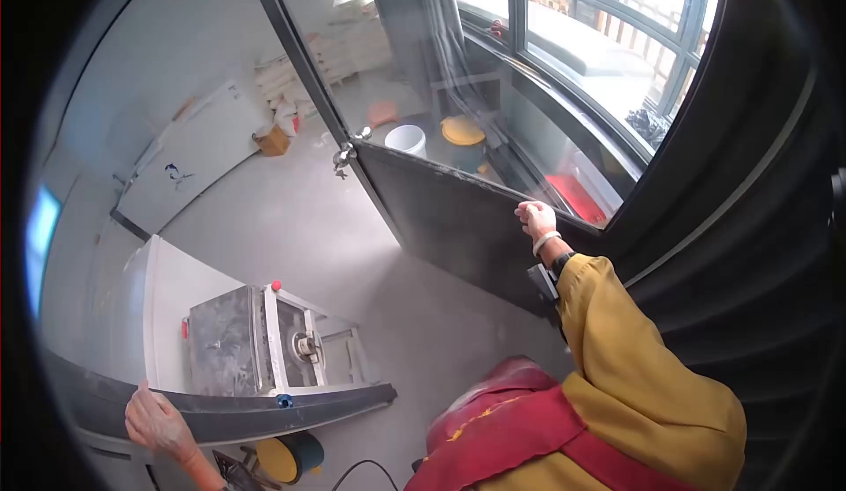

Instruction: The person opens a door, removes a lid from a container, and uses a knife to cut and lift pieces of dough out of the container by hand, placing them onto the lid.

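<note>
My right hand (537,219) is closed at the lower edge of the glass pane of a dark-framed door (441,209), its fingers curled against the ledge. A pale bracelet and a dark watch circle that wrist below a mustard sleeve. At the lower left, my left hand (159,422) has its fingers curled at the dark edge (211,410) of a panel or frame; what it grips, if anything, is hidden. The door's metal handle (343,156) is on its far upright.
Beyond the dark edge stands a machine (225,341) with a white frame and red knob. A white bucket (405,141) and yellow lid (463,130) show through the glass. A cardboard box (272,141) lies by the far wall. A yellow-ended drum (289,458) is near my left hand.
</note>
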`<act>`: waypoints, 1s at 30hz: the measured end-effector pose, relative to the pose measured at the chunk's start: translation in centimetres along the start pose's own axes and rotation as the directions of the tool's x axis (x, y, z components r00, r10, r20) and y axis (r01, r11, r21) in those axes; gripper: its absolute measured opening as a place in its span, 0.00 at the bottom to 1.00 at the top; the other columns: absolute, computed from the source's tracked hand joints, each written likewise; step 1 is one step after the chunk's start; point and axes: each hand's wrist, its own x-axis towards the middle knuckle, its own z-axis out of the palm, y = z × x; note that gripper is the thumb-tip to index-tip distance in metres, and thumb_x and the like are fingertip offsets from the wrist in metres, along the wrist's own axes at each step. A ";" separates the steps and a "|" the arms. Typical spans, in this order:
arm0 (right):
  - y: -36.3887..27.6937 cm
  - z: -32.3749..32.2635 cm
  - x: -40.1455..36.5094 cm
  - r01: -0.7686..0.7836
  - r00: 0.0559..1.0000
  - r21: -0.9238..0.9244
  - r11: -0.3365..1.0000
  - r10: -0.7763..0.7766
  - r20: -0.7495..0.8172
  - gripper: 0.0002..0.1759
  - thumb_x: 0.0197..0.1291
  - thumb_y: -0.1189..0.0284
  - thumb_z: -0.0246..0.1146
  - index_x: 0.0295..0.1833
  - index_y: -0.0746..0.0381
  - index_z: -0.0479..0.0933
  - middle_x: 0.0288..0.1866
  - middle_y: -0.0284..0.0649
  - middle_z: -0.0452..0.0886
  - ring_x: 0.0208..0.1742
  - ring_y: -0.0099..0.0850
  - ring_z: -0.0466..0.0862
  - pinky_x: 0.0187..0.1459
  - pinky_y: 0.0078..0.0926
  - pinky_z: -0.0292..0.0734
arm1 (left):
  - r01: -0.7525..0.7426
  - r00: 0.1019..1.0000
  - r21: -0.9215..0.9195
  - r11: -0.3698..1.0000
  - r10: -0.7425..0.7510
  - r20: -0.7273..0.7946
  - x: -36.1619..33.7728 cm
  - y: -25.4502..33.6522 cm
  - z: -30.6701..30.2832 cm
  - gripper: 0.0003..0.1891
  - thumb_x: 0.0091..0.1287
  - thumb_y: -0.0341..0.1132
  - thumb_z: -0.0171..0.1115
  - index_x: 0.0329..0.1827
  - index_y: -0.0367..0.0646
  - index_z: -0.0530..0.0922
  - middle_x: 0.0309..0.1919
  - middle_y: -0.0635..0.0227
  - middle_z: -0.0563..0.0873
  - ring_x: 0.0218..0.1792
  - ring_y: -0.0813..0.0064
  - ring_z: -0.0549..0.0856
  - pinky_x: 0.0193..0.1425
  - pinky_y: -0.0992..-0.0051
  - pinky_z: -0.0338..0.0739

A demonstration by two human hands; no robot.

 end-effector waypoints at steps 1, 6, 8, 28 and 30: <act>0.2 0.0 0.1 0.014 1.000 -0.028 1.000 -0.014 0.008 0.10 0.60 0.71 0.51 0.39 0.57 0.78 0.34 0.34 0.83 0.31 0.22 0.76 0.31 0.24 0.71 | -0.002 1.000 0.005 1.000 0.002 0.005 0.0 -0.1 -0.1 0.09 0.66 0.32 0.53 0.47 0.50 0.78 0.39 0.74 0.81 0.45 0.72 0.79 0.52 0.70 0.69; 1.6 1.4 0.9 0.082 0.997 -0.080 0.993 -0.082 0.003 0.10 0.59 0.72 0.50 0.39 0.56 0.78 0.34 0.33 0.82 0.30 0.20 0.75 0.29 0.21 0.69 | 0.011 1.000 0.003 1.000 -0.011 0.007 -2.0 -0.2 2.1 0.09 0.66 0.31 0.52 0.46 0.50 0.78 0.38 0.76 0.81 0.44 0.73 0.79 0.49 0.71 0.71; 2.0 1.5 1.6 0.099 0.994 -0.125 0.987 -0.105 -0.037 0.11 0.58 0.72 0.50 0.38 0.57 0.78 0.33 0.34 0.82 0.29 0.20 0.74 0.27 0.21 0.69 | -0.001 1.000 0.019 1.000 0.001 0.000 -2.5 -0.1 2.3 0.09 0.66 0.31 0.52 0.46 0.50 0.78 0.38 0.76 0.81 0.44 0.74 0.79 0.48 0.71 0.71; 2.7 3.1 4.6 0.059 0.982 -0.133 0.989 -0.082 -0.170 0.12 0.56 0.75 0.51 0.34 0.62 0.81 0.28 0.39 0.83 0.30 0.27 0.81 0.33 0.24 0.74 | 0.073 0.996 0.045 0.996 -0.075 0.046 -6.4 -1.2 6.7 0.09 0.65 0.34 0.55 0.47 0.49 0.78 0.41 0.74 0.81 0.49 0.72 0.78 0.56 0.70 0.68; 2.5 3.0 5.0 0.069 0.983 -0.098 0.993 -0.084 -0.160 0.11 0.56 0.75 0.50 0.33 0.62 0.80 0.25 0.38 0.81 0.25 0.25 0.79 0.28 0.22 0.72 | 0.073 0.997 0.045 0.996 -0.075 0.037 -6.2 -0.8 6.4 0.09 0.64 0.33 0.55 0.46 0.48 0.78 0.40 0.74 0.81 0.48 0.72 0.78 0.55 0.70 0.69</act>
